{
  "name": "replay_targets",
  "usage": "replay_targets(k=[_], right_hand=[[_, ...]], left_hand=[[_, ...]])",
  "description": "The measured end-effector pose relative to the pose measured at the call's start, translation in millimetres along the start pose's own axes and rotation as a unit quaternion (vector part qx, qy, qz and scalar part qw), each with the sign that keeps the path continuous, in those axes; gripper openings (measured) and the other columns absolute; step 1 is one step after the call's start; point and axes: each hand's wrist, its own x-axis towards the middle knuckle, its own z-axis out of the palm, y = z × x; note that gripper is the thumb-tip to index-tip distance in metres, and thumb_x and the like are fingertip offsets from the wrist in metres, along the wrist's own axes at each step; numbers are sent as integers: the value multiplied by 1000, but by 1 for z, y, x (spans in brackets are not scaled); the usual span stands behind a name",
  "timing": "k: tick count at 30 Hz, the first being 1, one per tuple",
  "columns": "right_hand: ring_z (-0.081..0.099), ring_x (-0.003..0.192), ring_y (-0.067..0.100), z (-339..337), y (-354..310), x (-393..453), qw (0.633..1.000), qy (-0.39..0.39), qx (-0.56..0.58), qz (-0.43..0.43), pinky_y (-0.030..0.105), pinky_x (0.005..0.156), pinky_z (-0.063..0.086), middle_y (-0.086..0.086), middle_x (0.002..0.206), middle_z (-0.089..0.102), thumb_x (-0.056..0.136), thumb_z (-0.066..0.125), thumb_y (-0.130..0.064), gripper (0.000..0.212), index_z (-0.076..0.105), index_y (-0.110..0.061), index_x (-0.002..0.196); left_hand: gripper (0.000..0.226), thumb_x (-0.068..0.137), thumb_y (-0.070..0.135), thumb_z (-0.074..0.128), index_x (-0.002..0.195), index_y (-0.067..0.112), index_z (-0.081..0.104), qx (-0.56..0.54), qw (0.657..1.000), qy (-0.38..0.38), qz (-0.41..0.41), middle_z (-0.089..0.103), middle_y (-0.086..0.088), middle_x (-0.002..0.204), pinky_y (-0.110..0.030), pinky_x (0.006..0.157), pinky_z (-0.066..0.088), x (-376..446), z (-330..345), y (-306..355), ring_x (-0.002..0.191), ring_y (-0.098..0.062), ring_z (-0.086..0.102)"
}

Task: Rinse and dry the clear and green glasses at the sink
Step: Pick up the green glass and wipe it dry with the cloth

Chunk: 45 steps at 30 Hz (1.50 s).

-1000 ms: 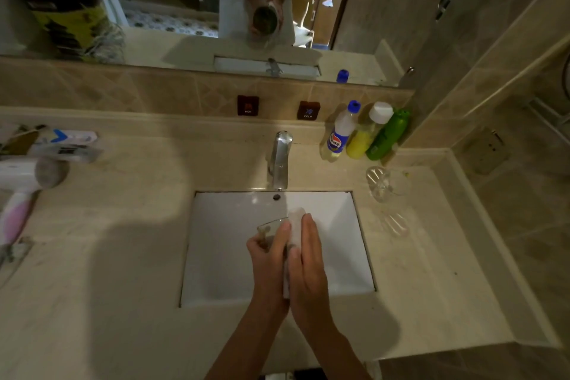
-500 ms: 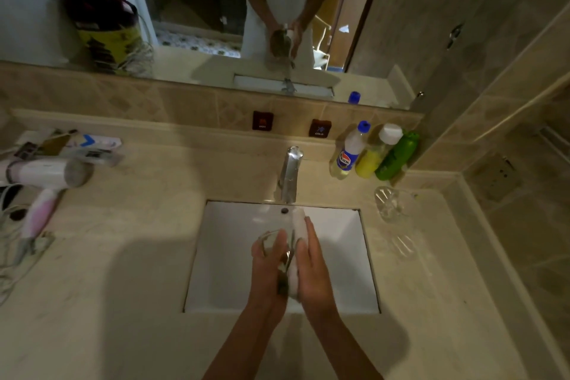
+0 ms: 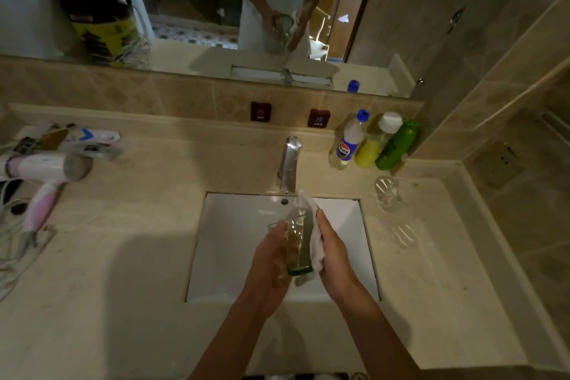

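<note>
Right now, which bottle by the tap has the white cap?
The middle bottle, with yellow liquid. The bottle to its left has a blue cap, and the bottle to its right is green all over.

A green glass is held over the white sink, gripped by the left hand while a white cloth is pressed against its side by the right hand. A clear glass is seen lying on the surface right of the faucet, near three bottles. A hair dryer is seen at far left.
</note>
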Motion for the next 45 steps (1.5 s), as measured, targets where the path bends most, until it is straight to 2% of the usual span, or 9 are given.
replay_targets(k=[3, 9, 15, 18, 23, 31, 35, 40, 45], right_hand=[[37, 138, 14, 15, 9, -12, 997, 9, -25, -72, 42, 115, 32, -10, 152, 36, 97, 29, -57, 45, 34, -48, 141], [27, 144, -2, 22, 65, -34, 965, 45, -124, -225, 35, 120, 30, -25, 158, 22, 100, 31, -38, 57, 11, -40, 153], [35, 143, 24, 13, 19, -24, 998, 36, 7, -58, 54, 115, 31, -3, 158, 31, 96, 32, -61, 50, 31, -48, 144], [33, 140, 41, -4, -1, -21, 993, -14, 86, 77, 54, 118, 22, 22, 151, 35, 97, 36, -56, 66, 39, -12, 146], [61, 119, 30, 6, 30, -15, 997, 64, -41, -21, 33, 82, 53, 1, 131, 62, 87, 38, -72, 65, 48, -35, 139], [24, 146, 0, 24, 71, -37, 954, 107, -170, -223, 30, 120, 28, -15, 160, 22, 95, 38, -47, 69, 12, -30, 156], [30, 141, -6, 21, 48, -27, 973, 93, -91, -192, 18, 113, 33, -22, 158, 25, 94, 38, -45, 64, 17, -38, 153], [40, 135, 9, 3, 14, -4, 994, 49, -57, -85, 46, 112, 36, -19, 146, 41, 87, 30, -66, 60, 31, -50, 145], [45, 133, 12, 18, 32, -13, 983, 92, -119, -106, 37, 106, 48, -15, 152, 36, 90, 33, -69, 60, 23, -51, 146]], left_hand=[[105, 56, 66, 87, 133, 4, 55, -48, 996, 75, -11, 67, -24, 120, -43, 81, 59, 1, 0, 0, 101, -36, 70], [62, 71, 53, 78, 105, 4, 62, -49, 991, 125, 25, 62, -15, 87, -36, 65, 57, 2, 0, -1, 75, -24, 65], [70, 84, 59, 66, 121, 0, 68, -12, 996, 89, -26, 70, -29, 117, -51, 97, 54, -3, -6, -3, 109, -44, 68], [69, 87, 59, 50, 120, 2, 69, 40, 997, 44, -47, 73, -26, 114, -53, 102, 52, -2, -10, 1, 108, -40, 71], [79, 78, 53, 61, 144, 13, 44, 95, 992, 61, -48, 66, -20, 126, -53, 100, 55, 0, -3, -3, 109, -32, 70], [78, 70, 66, 80, 107, -3, 68, -1, 997, 80, 2, 65, -25, 93, -46, 83, 53, 6, -5, 1, 88, -39, 64], [63, 91, 51, 62, 118, -5, 67, -13, 999, 40, -14, 67, -32, 109, -46, 90, 55, 2, -10, 1, 101, -37, 68], [51, 105, 43, 38, 116, 7, 73, -12, 998, -27, -53, 76, -17, 98, -38, 77, 59, 1, -14, 9, 86, -26, 74], [46, 83, 51, 69, 112, 15, 70, 52, 998, -2, -26, 72, -17, 108, -38, 72, 59, 1, -5, 0, 92, -27, 74]])
